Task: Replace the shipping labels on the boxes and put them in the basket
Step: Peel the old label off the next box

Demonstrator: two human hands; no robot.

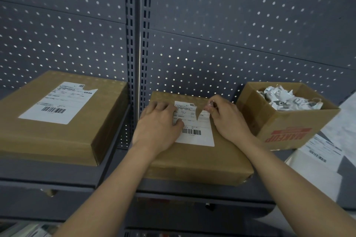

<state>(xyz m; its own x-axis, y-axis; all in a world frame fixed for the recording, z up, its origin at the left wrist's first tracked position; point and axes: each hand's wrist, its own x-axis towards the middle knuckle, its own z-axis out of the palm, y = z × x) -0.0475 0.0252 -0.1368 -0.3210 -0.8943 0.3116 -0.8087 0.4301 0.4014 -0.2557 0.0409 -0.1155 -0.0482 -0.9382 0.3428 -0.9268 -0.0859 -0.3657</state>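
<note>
On the shelf [57, 175], the left hand [159, 126] presses down on the left of the box [202, 161]'s torn label [196, 136]; the right hand [227, 119] pinches its far right corner.

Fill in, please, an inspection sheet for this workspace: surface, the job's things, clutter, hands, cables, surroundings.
Surface: dark grey metal shelf, carrying three cartons.
Job's things: middle box, middle label torn at its top edge; left box, left label torn at its top right corner; basket not in view.
Clutter: open carton holding crumpled paper scraps; white printed sheets at the right.
Hands: left hand rests on the middle label; right hand pinches the middle label at the tear.
Cables: nothing seen.
Surroundings: grey pegboard wall, slotted upright.
</note>
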